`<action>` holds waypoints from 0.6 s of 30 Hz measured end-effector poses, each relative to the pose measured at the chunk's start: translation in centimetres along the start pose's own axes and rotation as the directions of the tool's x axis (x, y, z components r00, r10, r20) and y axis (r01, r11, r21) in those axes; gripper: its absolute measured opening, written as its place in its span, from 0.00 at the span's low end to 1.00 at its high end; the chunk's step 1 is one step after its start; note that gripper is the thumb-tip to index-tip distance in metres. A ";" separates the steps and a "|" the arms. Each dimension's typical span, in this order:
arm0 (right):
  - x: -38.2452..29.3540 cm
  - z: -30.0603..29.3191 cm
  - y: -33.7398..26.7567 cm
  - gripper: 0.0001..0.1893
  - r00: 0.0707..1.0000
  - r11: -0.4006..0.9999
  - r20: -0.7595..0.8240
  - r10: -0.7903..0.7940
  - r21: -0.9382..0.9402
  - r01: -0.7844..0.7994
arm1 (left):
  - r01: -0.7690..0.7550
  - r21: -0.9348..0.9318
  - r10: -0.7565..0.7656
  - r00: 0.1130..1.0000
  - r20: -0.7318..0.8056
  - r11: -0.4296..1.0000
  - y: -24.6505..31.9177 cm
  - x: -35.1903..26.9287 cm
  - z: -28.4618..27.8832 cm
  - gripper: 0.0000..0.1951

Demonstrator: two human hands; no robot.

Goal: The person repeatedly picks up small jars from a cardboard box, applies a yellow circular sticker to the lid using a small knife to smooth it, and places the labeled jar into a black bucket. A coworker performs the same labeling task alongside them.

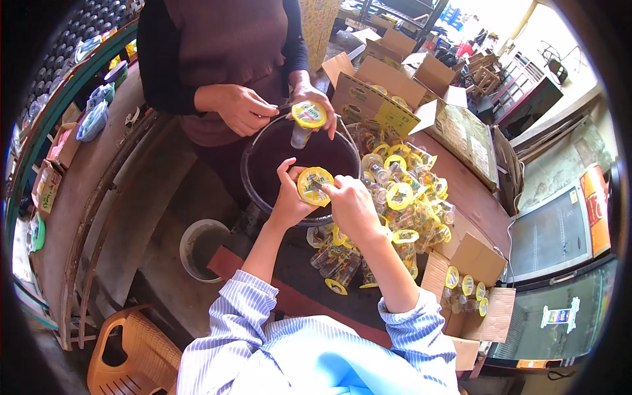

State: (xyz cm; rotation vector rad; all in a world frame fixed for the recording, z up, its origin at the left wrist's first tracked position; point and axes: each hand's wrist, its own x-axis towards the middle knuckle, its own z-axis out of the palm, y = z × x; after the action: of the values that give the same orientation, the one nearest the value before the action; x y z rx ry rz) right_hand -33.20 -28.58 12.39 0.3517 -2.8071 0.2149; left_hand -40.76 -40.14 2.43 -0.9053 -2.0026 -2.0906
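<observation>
My left hand [290, 198] holds a plastic drink cup with a yellow printed film lid [312, 191] over the near rim of a large black bucket [251, 190]. In my right hand [351, 203] is a small pointed tool [317, 184], probably a blade, its tip against the lid. Across the bucket, another person's hand [316, 101] holds a similar lidded cup [302, 123]; their other hand [242, 109] is beside it. A heap of emptied-looking cups with yellow lids [400, 196] lies right of the bucket.
An open carton with lidded cups [486, 323] stands at lower right. More open cartons [377, 106] are behind the heap. A pale bucket [205, 252] stands at left, an orange plastic chair [133, 363] at lower left. Glass-fronted cabinets [548, 316] line the right side.
</observation>
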 end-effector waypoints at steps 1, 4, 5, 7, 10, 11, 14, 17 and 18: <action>-0.1 0.4 0.2 0.09 1.000 1.000 -0.005 -0.008 0.002 0.008 | -0.006 -0.006 0.006 1.000 0.004 1.000 0.0 0.0 0.0 0.48; -0.5 1.0 0.4 0.09 0.999 1.000 -0.040 -0.022 0.002 0.022 | -0.009 -0.043 0.008 1.000 -0.024 0.999 -0.1 0.2 0.2 0.48; -0.8 1.0 0.5 0.09 0.998 1.000 -0.055 -0.023 -0.001 0.023 | -0.012 -0.042 0.011 1.000 -0.019 0.999 -0.1 0.2 0.4 0.48; -1.0 0.4 0.3 0.09 1.000 1.000 -0.016 -0.010 -0.002 0.010 | -0.010 -0.033 0.010 1.000 -0.014 0.999 0.1 0.2 0.3 0.47; -1.4 -0.8 0.1 0.13 0.999 1.000 0.036 0.021 -0.002 -0.021 | -0.003 -0.042 0.002 1.000 -0.012 0.999 0.2 0.2 0.4 0.48; -1.5 -1.1 0.1 0.15 0.998 0.999 0.052 0.033 -0.002 -0.033 | 0.000 -0.039 0.000 1.000 -0.014 0.999 0.1 0.2 0.3 0.48; -2.5 -2.1 0.4 0.15 0.999 0.999 0.031 0.030 0.017 -0.031 | 0.007 -0.036 -0.007 1.000 -0.012 0.999 -0.2 0.2 0.3 0.49; -4.5 -2.8 0.8 0.13 0.998 0.997 -0.022 0.050 0.058 -0.049 | 0.011 -0.005 -0.011 1.000 -0.016 1.000 -0.2 0.3 0.4 0.49; -5.3 -3.3 1.0 0.15 0.995 0.990 -0.008 0.100 0.101 -0.099 | 0.007 0.004 -0.007 1.000 -0.018 1.000 -0.1 0.3 0.4 0.49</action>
State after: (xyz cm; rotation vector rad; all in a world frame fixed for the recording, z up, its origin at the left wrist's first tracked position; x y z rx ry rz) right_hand -27.61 -25.88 13.67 0.2322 -2.8099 0.3805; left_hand -40.95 -39.59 2.44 -0.8774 -2.0033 -2.0903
